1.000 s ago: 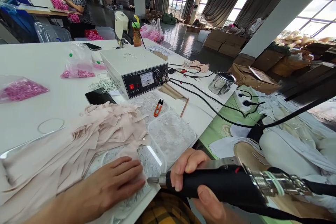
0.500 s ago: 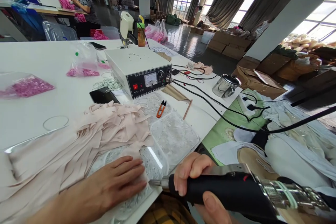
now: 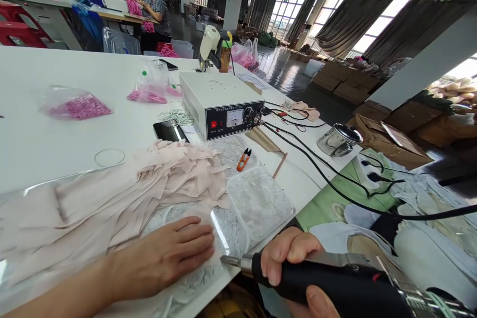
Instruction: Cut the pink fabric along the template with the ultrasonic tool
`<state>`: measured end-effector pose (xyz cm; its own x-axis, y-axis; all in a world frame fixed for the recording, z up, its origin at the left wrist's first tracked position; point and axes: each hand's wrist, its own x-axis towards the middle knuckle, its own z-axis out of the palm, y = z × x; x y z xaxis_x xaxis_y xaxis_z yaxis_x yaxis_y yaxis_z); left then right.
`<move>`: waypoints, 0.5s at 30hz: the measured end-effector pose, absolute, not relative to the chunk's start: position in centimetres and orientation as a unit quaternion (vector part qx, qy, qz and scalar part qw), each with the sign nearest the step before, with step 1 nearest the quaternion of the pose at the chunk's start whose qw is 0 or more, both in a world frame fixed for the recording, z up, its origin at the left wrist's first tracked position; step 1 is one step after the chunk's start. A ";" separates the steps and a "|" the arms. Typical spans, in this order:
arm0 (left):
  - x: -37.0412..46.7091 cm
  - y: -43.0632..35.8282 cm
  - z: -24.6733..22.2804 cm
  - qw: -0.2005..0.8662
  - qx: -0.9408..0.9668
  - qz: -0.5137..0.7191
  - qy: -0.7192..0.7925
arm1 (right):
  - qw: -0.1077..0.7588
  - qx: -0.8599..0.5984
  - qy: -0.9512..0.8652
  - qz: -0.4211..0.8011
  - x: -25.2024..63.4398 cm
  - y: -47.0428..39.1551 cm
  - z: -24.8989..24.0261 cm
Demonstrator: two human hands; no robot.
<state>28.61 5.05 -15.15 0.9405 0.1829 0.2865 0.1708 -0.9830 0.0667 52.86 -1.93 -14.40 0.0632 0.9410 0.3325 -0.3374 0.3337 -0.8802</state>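
My left hand [image 3: 171, 251] lies flat, fingers stretched out, on the end of a pale pink fabric strip [image 3: 199, 209] near the table's front edge. My right hand [image 3: 288, 251] is wrapped round a black handheld ultrasonic welder [image 3: 343, 278] with a metal tip. That tip points left, close to the fabric by my left fingertips; whether it touches the cloth I cannot tell. A pile of pale pink fabric strips [image 3: 179, 174] spreads left over a clear sheet. Beyond it stands the welder's control box [image 3: 234, 121], with a dial and a red switch.
Orange thread snips [image 3: 244, 159], a phone [image 3: 170, 130], a glass mug [image 3: 340, 140] and bags of pink pieces [image 3: 80, 105] lie about the white table [image 3: 55, 69]. A black cable [image 3: 316, 159] runs across the right side. A person [image 3: 160, 12] sits at a sewing machine behind.
The camera view has turned left, so everything sits further right in the picture. Relative to the table, my left hand and the welder show little change.
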 end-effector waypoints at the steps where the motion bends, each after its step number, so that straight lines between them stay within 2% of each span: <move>1: 28.5 5.0 -15.2 0.025 0.985 0.144 0.089 | 0.654 -0.314 -0.484 0.489 52.9 -2.0 -14.4; 15: 28.3 5.4 -14.7 0.024 0.993 0.080 0.086 | 0.658 -0.301 -0.474 0.502 53.1 -2.1 -14.5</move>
